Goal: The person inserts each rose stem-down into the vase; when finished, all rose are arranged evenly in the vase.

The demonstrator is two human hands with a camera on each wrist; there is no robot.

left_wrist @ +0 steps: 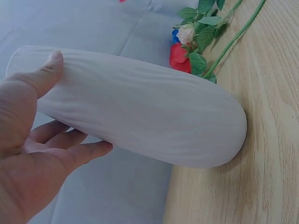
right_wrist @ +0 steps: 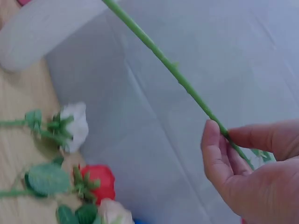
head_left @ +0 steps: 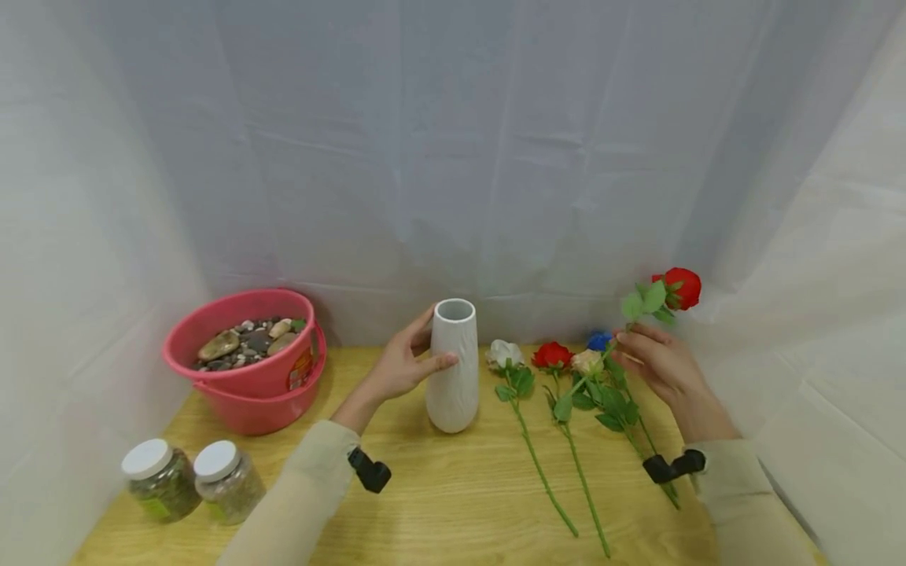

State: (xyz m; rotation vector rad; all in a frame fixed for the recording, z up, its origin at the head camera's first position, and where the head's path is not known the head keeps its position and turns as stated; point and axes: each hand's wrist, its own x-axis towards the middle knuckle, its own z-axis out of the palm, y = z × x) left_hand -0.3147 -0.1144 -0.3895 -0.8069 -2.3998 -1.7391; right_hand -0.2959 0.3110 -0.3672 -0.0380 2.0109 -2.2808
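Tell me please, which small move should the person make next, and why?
Probably the right hand should lift the held red rose slightly and carry its stem over the mouth of the white vase. That hand pinches this stem, which slants toward the vase but is not yet above it, and the left hand holds the vase upright, mouth facing up.

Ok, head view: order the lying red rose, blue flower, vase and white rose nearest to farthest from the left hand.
1. Vase: in the left hand.
2. White rose: right of vase.
3. Lying red rose: further right.
4. Blue flower: by the right hand.
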